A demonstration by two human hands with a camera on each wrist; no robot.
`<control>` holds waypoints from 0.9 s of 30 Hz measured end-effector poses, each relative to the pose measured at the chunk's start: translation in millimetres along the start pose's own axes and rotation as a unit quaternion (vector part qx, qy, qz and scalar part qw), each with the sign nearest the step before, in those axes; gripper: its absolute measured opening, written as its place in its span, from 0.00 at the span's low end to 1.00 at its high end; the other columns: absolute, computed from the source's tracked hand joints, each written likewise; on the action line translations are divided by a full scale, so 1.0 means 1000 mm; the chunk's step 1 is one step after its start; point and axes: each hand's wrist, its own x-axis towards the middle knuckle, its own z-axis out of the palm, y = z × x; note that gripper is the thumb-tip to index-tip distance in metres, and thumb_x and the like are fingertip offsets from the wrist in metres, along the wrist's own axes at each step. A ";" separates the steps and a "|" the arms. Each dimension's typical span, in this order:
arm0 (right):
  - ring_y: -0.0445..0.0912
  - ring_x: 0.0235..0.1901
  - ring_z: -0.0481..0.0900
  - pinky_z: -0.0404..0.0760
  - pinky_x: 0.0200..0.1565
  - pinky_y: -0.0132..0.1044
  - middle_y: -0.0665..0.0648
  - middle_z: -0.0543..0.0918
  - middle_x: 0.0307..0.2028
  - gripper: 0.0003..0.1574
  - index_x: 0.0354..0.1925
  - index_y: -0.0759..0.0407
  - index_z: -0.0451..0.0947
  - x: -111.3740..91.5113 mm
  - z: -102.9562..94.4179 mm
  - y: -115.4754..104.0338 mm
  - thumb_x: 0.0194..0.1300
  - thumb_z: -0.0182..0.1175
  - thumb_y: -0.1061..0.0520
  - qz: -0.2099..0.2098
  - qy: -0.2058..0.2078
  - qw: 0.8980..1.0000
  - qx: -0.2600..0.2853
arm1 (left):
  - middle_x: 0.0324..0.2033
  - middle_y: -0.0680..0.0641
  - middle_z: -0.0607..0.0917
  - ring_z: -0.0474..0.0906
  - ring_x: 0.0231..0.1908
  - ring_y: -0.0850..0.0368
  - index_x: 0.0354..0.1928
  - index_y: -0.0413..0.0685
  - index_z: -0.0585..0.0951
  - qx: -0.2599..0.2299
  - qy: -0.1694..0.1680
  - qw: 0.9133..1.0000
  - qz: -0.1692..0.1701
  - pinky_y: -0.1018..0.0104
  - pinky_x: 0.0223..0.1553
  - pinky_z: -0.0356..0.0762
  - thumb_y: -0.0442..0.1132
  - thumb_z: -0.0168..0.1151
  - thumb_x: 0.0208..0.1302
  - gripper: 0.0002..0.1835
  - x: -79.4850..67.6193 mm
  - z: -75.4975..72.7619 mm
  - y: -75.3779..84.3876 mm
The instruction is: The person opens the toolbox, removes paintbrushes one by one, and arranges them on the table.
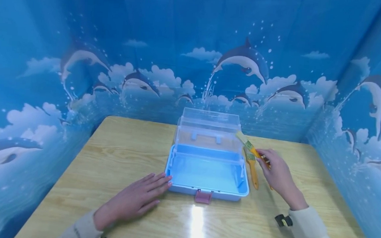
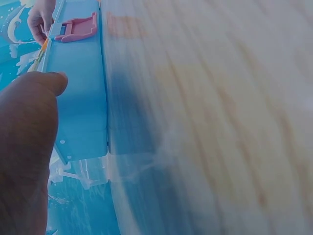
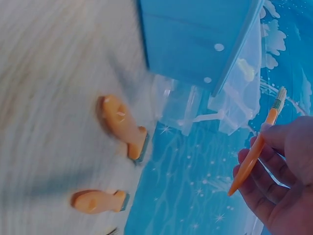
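Note:
A blue plastic box with a raised clear lid and a pink latch stands on the table. My left hand lies with straight fingers at its front left corner, fingertips against the rim. To the right of the box, my right hand pinches a paintbrush by its orange handle, with the pale bristles pointing up and left toward the lid. Below it a second paintbrush lies on the table along the box's right side. Another orange-handled paintbrush, mostly hidden by my right hand in the head view, lies beside that one.
The light wood table carries the box near its far edge. A blue curtain with dolphins and clouds hangs behind and along both sides. Light glares off the tabletop in front of the latch.

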 end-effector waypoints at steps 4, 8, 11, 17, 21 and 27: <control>0.54 0.39 0.83 0.87 0.37 0.50 0.65 0.83 0.46 0.22 0.59 0.68 0.78 -0.005 0.001 0.007 0.67 0.63 0.70 0.004 0.011 1.000 -0.006 | 0.79 0.48 0.58 0.57 0.77 0.49 0.79 0.50 0.58 0.005 0.001 1.000 -0.003 0.61 0.81 0.38 0.46 0.60 0.73 0.37 0.000 0.000 0.000; 0.54 0.39 0.83 0.87 0.37 0.48 0.64 0.83 0.44 0.22 0.59 0.69 0.78 -0.011 0.001 0.011 0.67 0.64 0.69 0.018 0.005 1.000 0.002 | 0.79 0.48 0.58 0.56 0.77 0.49 0.79 0.50 0.59 0.004 0.000 1.000 -0.003 0.59 0.81 0.40 0.47 0.60 0.73 0.37 -0.001 0.000 0.000; 0.54 0.39 0.84 0.88 0.36 0.47 0.64 0.84 0.44 0.21 0.58 0.69 0.78 -0.015 0.001 0.014 0.67 0.64 0.69 0.025 0.004 1.000 0.003 | 0.79 0.48 0.59 0.56 0.77 0.49 0.79 0.50 0.59 0.002 0.002 1.000 -0.003 0.59 0.81 0.41 0.46 0.60 0.73 0.37 -0.001 0.001 0.000; 0.56 0.38 0.84 0.88 0.34 0.47 0.67 0.84 0.46 0.20 0.57 0.70 0.78 -0.020 0.002 0.020 0.67 0.65 0.69 0.033 0.009 0.999 0.005 | 0.79 0.49 0.58 0.55 0.78 0.50 0.80 0.51 0.58 0.004 -0.002 1.000 -0.005 0.61 0.81 0.37 0.47 0.59 0.74 0.37 -0.001 0.002 -0.001; 0.56 0.37 0.84 0.89 0.33 0.46 0.68 0.84 0.45 0.20 0.56 0.70 0.78 -0.026 0.002 0.025 0.66 0.65 0.69 0.038 0.004 0.999 0.007 | 0.80 0.49 0.57 0.55 0.78 0.50 0.80 0.51 0.58 0.004 -0.005 1.000 -0.004 0.62 0.81 0.35 0.47 0.58 0.74 0.37 -0.001 0.002 -0.001; 0.57 0.38 0.84 0.89 0.33 0.46 0.68 0.84 0.45 0.22 0.57 0.70 0.78 -0.032 0.003 0.031 0.64 0.66 0.70 0.044 0.006 0.999 0.005 | 0.80 0.49 0.58 0.55 0.78 0.50 0.80 0.51 0.58 0.005 -0.007 1.000 -0.006 0.62 0.81 0.36 0.47 0.58 0.74 0.37 -0.001 0.002 0.000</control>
